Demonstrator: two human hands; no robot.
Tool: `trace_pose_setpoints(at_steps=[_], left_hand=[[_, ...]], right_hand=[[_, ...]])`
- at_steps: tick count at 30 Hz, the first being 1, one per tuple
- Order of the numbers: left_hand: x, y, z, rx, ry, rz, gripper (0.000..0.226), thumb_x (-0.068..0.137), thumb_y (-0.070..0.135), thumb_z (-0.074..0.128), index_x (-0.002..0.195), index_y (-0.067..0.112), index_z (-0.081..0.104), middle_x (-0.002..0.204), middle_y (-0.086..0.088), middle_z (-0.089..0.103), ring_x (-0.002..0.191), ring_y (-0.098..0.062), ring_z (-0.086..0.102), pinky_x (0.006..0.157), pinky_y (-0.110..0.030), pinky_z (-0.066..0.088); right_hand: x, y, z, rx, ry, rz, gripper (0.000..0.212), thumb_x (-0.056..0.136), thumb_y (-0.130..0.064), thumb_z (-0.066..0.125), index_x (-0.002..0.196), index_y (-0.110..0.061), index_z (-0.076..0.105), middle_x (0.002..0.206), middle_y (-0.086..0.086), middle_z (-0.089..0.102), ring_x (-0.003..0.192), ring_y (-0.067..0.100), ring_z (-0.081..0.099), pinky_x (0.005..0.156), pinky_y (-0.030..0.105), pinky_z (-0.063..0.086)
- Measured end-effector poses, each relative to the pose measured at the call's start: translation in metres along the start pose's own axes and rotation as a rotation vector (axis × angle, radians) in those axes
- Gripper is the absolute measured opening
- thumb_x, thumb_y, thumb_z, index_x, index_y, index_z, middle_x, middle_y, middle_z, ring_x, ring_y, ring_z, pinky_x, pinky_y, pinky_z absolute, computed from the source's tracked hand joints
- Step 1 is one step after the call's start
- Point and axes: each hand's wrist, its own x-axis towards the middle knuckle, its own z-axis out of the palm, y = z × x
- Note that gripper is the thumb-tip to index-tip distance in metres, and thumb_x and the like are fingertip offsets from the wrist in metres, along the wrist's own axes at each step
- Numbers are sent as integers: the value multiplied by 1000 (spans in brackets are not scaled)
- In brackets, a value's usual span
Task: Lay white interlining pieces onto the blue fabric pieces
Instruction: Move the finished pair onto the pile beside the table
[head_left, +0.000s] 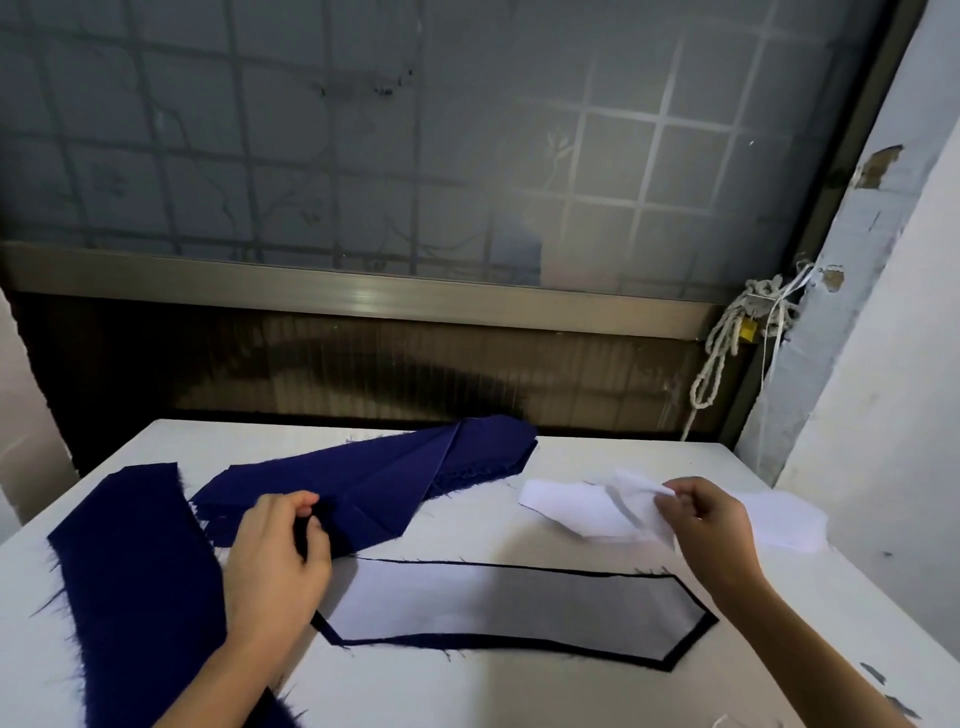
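Observation:
A pile of folded dark blue fabric pieces (384, 478) lies at the back left of the white table (519, 691). My left hand (278, 561) pinches the near edge of a piece from that pile. My right hand (709, 525) pinches a crumpled white interlining piece (587, 506) lifted off a small white stack (779, 519) at the right. In the middle lies one blue piece (680, 652) covered by a white interlining piece (493, 600), with only a dark rim showing. A long blue piece (135, 577) lies at the left.
Beyond the table's far edge stands a dark panel under a frosted, barred window (415, 156). A knotted white rope (727, 343) hangs at the right beside a pale wall (883, 364). Bare table surface shows in front of and to the right of the covered piece.

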Motion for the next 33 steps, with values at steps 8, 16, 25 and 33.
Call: trace_pose_setpoints(at_steps=[8, 16, 25, 33], left_hand=[[-23, 79, 5, -447, -486, 107, 34, 93, 37, 64, 125, 39, 51, 107, 22, 60, 100, -5, 56, 80, -23, 47], [-23, 119, 17, -695, -944, -188, 95, 66, 54, 84, 142, 47, 28, 130, 21, 54, 121, 2, 51, 99, -17, 43], [-26, 97, 11, -724, -680, -196, 6, 84, 14, 77, 86, 19, 77, 85, 3, 75, 78, -6, 67, 71, -16, 50], [-28, 74, -1, -570, -557, -116, 40, 82, -3, 74, 72, 35, 80, 101, 20, 71, 104, 6, 57, 86, -5, 39]], right_hand=[[-38, -60, 32, 218, -274, -153, 14, 89, -5, 64, 89, -16, 73, 84, -7, 71, 75, 8, 65, 63, 18, 53], [-75, -71, 59, 186, -498, -275, 34, 87, 4, 59, 106, -23, 65, 81, -1, 69, 78, 13, 65, 73, 18, 50], [-83, -55, 68, 141, -447, -229, 30, 83, -1, 68, 100, -25, 66, 75, -6, 65, 68, 7, 58, 68, 17, 48], [-79, -24, 69, -402, -552, -475, 19, 78, -10, 64, 89, -24, 70, 76, -25, 52, 77, 4, 54, 72, 18, 43]])
